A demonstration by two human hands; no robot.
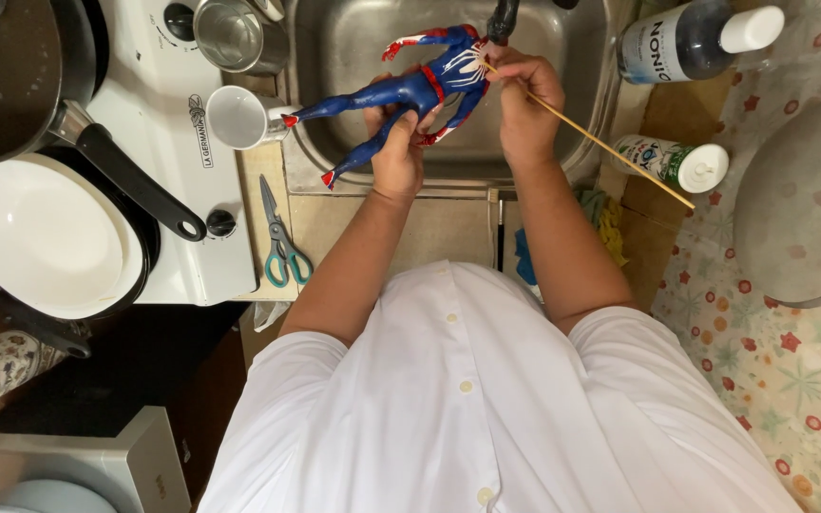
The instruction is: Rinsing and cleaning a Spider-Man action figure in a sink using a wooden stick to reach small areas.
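Blue and red, the figure (420, 90) lies on its side over the sink (334, 57), near the front rim, its legs stretching out toward the basin's left edge. My left hand (399, 152) is wrapped around its waist and thighs from below. My right hand (525, 104) pinches a thin wooden stick (610, 147), whose tip rests at the white emblem on the chest; the rest of it slants back past the sink's right front corner. I judge the work to be mid-way: the stick is on the torso, and I cannot tell which parts are already done. No water runs that I can see.

Left of the sink a white mug (239, 117) lies tipped beside a steel cup (232, 33); scissors (280, 242) lie on the counter's front edge. Two bottles (691, 43) sit at the right.
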